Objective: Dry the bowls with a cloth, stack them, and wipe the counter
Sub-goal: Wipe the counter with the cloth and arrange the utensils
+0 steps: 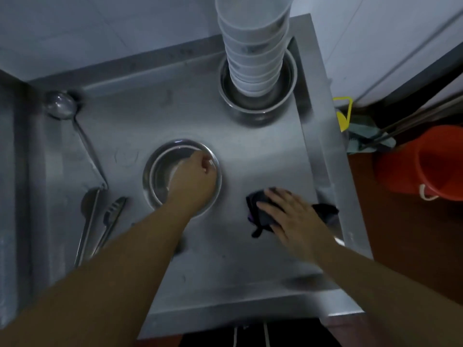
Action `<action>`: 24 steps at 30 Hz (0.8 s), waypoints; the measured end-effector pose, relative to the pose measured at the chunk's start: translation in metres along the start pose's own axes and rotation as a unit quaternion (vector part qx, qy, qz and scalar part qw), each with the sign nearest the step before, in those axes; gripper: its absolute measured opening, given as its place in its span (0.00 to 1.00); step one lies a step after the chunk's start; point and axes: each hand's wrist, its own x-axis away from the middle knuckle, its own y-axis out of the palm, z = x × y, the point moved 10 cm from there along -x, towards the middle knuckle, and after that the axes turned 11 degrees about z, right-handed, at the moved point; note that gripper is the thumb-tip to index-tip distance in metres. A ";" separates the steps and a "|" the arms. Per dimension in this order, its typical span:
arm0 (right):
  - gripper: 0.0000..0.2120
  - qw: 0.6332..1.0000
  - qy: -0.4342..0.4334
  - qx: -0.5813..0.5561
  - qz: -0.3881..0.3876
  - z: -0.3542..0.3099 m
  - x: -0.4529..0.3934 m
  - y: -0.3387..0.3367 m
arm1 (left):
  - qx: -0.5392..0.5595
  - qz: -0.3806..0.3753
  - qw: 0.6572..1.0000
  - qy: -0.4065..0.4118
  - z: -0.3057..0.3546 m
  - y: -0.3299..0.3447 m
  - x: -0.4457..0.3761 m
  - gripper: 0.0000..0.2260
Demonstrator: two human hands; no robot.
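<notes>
Steel surface (225, 259) | left hand (198, 176) grips steel bowl's (160, 176) rim | right hand (293, 216), fingers straight, presses dark cloth (260, 211) | white bowls (253, 46) stacked behind.

Most open steel on the counter (250, 151) sits in the middle, between the metal bowl (160, 176) and the tall stack of white bowls (253, 46) at the back right, so a hand can slide through there fine. The near edge is open too. Left side is cluttered: a ladle (61, 106) with its long handle running down, plus tongs (100, 221) just beside the bowl. The right edge is tight, with the dark cloth (260, 211) lying near the raised rim. Off the counter's right, an orange bucket (431, 161) blocks the floor.
</notes>
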 end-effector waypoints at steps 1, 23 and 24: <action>0.28 0.999 -0.025 0.000 -0.029 -0.012 0.029 0.003 | -0.010 -0.007 1.000 0.016 -0.002 0.002 0.012 0.08; 0.26 0.997 0.055 -0.037 -0.048 -0.204 0.084 0.064 | 0.084 0.065 0.994 0.010 -0.083 -0.104 0.084 0.11; 0.26 0.997 0.036 -0.041 -0.057 -0.227 0.076 0.073 | 0.089 0.069 0.993 0.017 -0.088 -0.111 0.086 0.11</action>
